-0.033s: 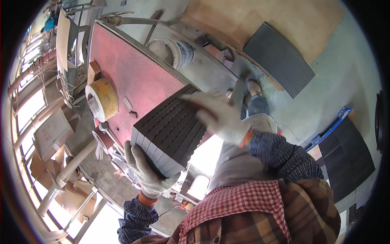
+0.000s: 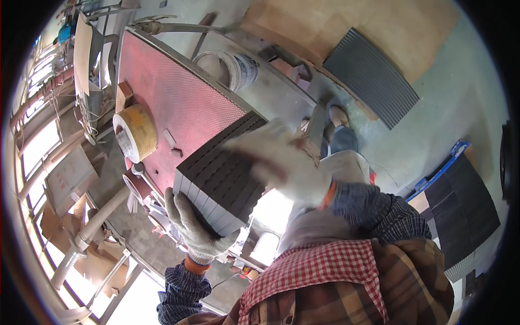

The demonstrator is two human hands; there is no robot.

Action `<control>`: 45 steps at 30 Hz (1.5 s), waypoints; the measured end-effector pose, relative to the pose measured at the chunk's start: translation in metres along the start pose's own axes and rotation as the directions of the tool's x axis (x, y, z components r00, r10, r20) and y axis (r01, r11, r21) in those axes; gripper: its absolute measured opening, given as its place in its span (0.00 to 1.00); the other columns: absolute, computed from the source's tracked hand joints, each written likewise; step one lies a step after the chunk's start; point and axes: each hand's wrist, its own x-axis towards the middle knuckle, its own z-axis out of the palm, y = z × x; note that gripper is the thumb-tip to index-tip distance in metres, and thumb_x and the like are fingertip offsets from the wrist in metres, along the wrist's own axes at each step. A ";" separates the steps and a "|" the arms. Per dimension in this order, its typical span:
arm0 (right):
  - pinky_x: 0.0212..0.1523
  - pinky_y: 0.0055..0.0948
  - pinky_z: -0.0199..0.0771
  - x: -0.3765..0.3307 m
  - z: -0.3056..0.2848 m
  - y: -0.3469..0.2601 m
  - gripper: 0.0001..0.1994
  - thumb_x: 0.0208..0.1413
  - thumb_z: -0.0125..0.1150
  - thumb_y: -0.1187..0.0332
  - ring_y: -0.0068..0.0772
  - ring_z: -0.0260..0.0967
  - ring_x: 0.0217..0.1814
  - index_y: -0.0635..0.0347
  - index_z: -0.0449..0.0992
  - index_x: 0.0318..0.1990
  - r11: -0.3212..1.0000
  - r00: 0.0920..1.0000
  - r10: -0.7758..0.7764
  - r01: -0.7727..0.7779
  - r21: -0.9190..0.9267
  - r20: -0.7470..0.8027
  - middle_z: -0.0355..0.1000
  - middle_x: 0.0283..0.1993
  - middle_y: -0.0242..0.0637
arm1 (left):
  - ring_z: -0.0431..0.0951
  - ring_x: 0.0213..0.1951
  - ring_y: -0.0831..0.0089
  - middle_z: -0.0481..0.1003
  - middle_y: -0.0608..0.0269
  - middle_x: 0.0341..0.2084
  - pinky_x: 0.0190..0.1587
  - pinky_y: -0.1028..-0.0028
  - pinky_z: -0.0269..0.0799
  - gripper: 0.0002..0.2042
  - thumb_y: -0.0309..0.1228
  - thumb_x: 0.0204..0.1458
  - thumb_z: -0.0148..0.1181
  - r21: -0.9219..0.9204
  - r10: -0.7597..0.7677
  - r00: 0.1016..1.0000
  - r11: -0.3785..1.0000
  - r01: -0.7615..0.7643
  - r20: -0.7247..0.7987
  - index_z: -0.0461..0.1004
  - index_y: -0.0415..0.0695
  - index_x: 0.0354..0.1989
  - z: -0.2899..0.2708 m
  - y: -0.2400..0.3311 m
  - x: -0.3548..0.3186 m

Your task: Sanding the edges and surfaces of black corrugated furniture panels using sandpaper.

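Several long dark grey strips with wavy edges lie side by side as a stack (image 2: 211, 173) across the near end of a red textured tabletop (image 2: 168, 86). My left hand (image 2: 196, 230), in a pale knit glove, cups the stack's near left end, its fingers along the side and its thumb under the near corner. Over the top right part of the stack is my right hand (image 2: 287, 165), also gloved. Motion smears its fingers, so I cannot make out their shape or whether they touch the strips.
A yellow tape roll (image 2: 138, 132) and a small wooden block (image 2: 124, 95) sit at the table's left edge. Beyond the table stands a white bucket (image 2: 238, 71). A ribbed dark panel (image 2: 371, 76) lies on cardboard on the floor; black sheets (image 2: 460, 211) are at the right.
My right hand has shifted slightly left and nearer over the top of the stack. The left hand and the strips stay put.
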 end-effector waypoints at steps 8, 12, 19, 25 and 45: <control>0.77 0.47 0.70 -0.012 -0.015 0.021 0.23 0.72 0.55 0.67 0.51 0.73 0.74 0.55 0.75 0.72 0.954 0.945 0.299 -0.299 0.017 -0.136 0.78 0.68 0.46 | 0.56 0.77 0.25 0.53 0.20 0.77 0.75 0.35 0.60 0.67 0.70 0.46 0.73 -0.011 0.022 0.999 1.000 -0.023 -0.026 0.49 0.33 0.85 0.001 0.000 0.003; 0.81 0.48 0.65 -0.020 -0.005 0.011 0.24 0.71 0.58 0.71 0.54 0.69 0.78 0.57 0.74 0.73 0.991 0.987 0.134 -0.135 -0.005 -0.086 0.74 0.74 0.49 | 0.57 0.77 0.24 0.52 0.20 0.77 0.74 0.33 0.61 0.68 0.70 0.46 0.74 0.014 0.067 0.998 0.998 -0.067 -0.019 0.48 0.33 0.85 0.000 0.000 0.004; 0.86 0.50 0.54 -0.021 -0.017 0.027 0.25 0.73 0.61 0.62 0.51 0.60 0.85 0.59 0.75 0.74 0.973 0.997 -0.050 0.037 0.227 0.052 0.68 0.79 0.47 | 0.59 0.76 0.25 0.53 0.20 0.77 0.73 0.33 0.62 0.67 0.70 0.47 0.71 0.022 0.052 0.998 0.998 -0.051 -0.026 0.48 0.32 0.85 0.002 0.000 0.003; 0.84 0.47 0.59 -0.026 -0.007 0.023 0.25 0.71 0.61 0.67 0.48 0.66 0.82 0.56 0.76 0.74 0.971 0.963 -0.148 0.185 -0.153 0.224 0.69 0.79 0.48 | 0.57 0.78 0.28 0.52 0.23 0.79 0.74 0.34 0.60 0.67 0.71 0.48 0.70 0.020 0.038 0.999 0.999 -0.037 -0.023 0.47 0.35 0.86 0.003 -0.001 0.003; 0.73 0.39 0.75 -0.038 -0.039 0.043 0.22 0.72 0.63 0.67 0.51 0.77 0.70 0.61 0.75 0.71 0.937 0.960 0.258 -0.277 -0.214 -0.109 0.79 0.69 0.44 | 0.60 0.76 0.25 0.53 0.19 0.78 0.73 0.34 0.62 0.66 0.71 0.48 0.70 0.000 0.042 0.999 0.999 -0.042 -0.032 0.48 0.34 0.85 0.001 -0.003 0.001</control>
